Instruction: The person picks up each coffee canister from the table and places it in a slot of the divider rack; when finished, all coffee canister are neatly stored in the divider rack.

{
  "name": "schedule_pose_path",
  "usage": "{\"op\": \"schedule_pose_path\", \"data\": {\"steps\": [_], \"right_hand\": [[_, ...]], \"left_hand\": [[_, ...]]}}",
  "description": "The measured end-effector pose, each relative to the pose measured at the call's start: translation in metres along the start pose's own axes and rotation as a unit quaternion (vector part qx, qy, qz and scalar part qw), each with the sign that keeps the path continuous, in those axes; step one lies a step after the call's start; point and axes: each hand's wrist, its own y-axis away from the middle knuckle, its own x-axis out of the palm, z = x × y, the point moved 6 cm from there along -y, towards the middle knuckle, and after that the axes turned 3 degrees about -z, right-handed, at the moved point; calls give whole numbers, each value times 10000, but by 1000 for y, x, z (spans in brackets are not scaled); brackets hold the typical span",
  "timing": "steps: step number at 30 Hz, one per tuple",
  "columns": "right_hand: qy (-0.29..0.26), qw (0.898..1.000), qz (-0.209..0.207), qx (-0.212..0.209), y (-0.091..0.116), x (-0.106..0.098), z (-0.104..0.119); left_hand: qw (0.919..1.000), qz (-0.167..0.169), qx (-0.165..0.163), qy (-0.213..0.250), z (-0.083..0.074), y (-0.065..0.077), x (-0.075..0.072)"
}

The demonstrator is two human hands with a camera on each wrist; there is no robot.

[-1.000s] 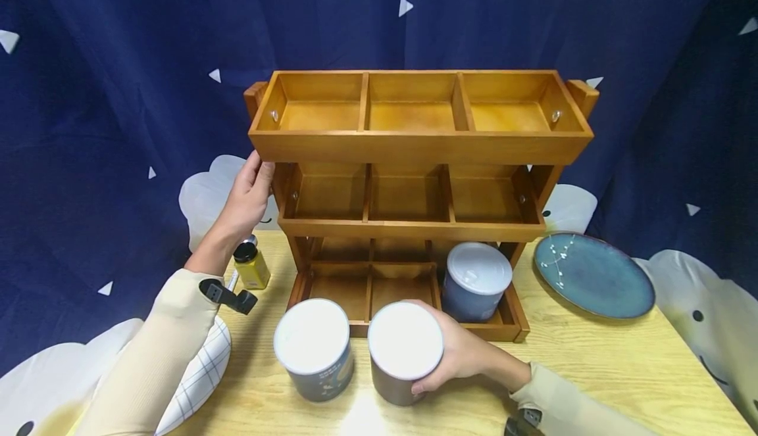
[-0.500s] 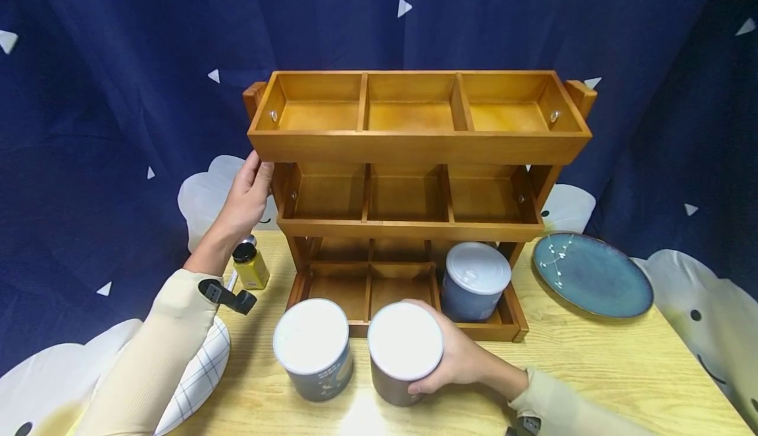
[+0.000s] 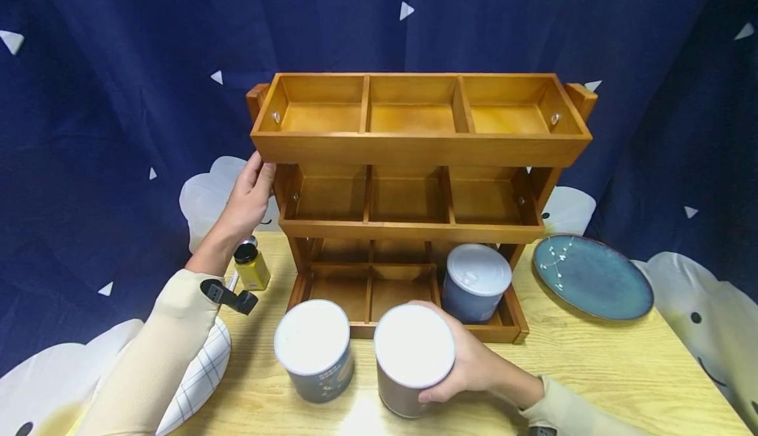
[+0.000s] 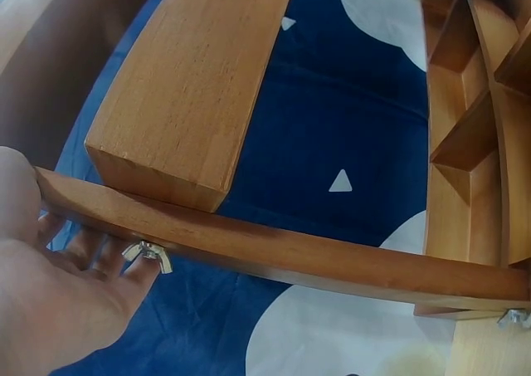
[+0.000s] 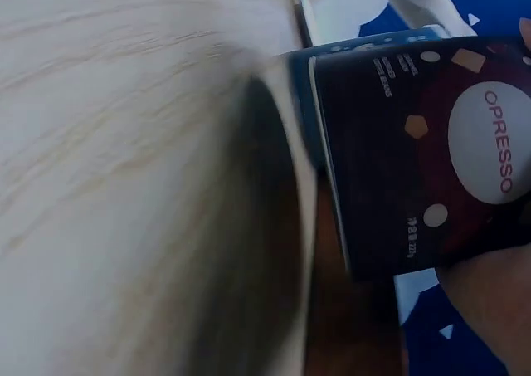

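My left hand [image 3: 245, 199] grips the left side of a three-tier wooden shelf [image 3: 414, 150]. In the left wrist view its fingers lie under the side rail [image 4: 274, 247], near a wing nut. My right hand [image 3: 464, 363] holds a dark coffee can [image 3: 405, 393] with a white lid, in front of the shelf. The right wrist view shows OPRESSO on this can, with its shadow on the tabletop beside its base. A second white-lidded can [image 3: 322, 380] stands on the table to the left. A blue can [image 3: 474, 294] with a translucent lid sits in the bottom tier's right compartment.
A yellow bottle [image 3: 252, 270] with a black cap stands left of the shelf, by the left forearm. A checked white item [image 3: 201, 373] lies partly under the left sleeve. On the right is an oval blue plate [image 3: 592, 278]. A blue curtain [image 3: 331, 15] hangs behind.
The coffee can in my right hand has moved slightly right and looks larger, closer to the head camera. My left hand keeps its place on the shelf.
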Motion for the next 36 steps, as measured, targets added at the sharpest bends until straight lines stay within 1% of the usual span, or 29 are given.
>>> {"op": "schedule_pose_path", "data": {"steps": [4,8,16,21,24,29,33,36], "right_hand": [[177,9994,129,-256,-2,-4,11],[144,9987,221,-425,-4,-7,20],[253,9979,269,-532,-13,-17,30],[212,9985,101,-487,-23,-30,36],[226,9987,72,-447,-32,-36,38],[244,9996,-62,-116,-43,-43,37],[251,9992,-206,227,-47,-45,33],[279,9979,-342,469,-48,-46,28]], "left_hand": [[10000,25,19,-43,0,1,-1],[10000,23,11,-93,0,2,-2],[9999,8,-66,-126,2,2,-3],[9998,82,-16,-171,-4,0,0],[9996,126,-73,-235,-13,3,3],[9993,134,-133,-329,-20,7,4],[9994,130,-120,-293,-16,5,3],[9996,130,-71,-229,-7,2,1]]}}
